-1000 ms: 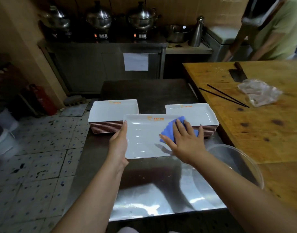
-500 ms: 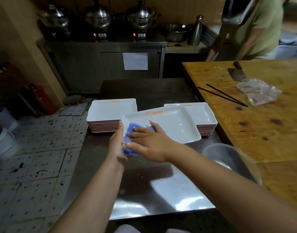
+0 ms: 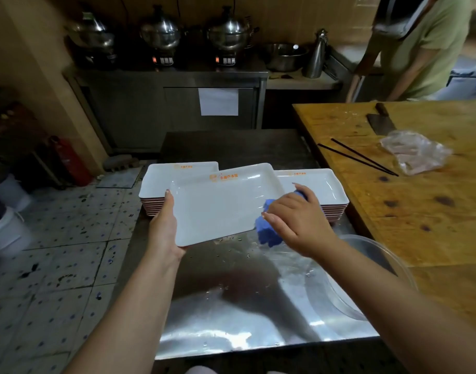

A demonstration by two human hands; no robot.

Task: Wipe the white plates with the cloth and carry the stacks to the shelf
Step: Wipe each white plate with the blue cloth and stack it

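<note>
My left hand [image 3: 163,226] grips the left edge of a white rectangular plate [image 3: 220,203], held tilted above the steel table [image 3: 239,306]. At the plate's right edge my right hand [image 3: 299,222] holds a crumpled blue cloth [image 3: 266,233]. Behind the held plate stand two stacks of the same white plates, the left stack [image 3: 164,182] and the right stack [image 3: 328,190].
A clear plastic bowl [image 3: 382,268] sits at the table's right edge beside a wooden table [image 3: 433,201] with a cleaver [image 3: 379,120], chopsticks [image 3: 358,157] and a plastic bag [image 3: 415,152]. Another person [image 3: 420,47] stands at the back right. White buckets [image 3: 5,230] stand on the tiled floor, left.
My right hand swept the cloth from the plate's left end across to its right edge. The plate turned slightly in my left hand.
</note>
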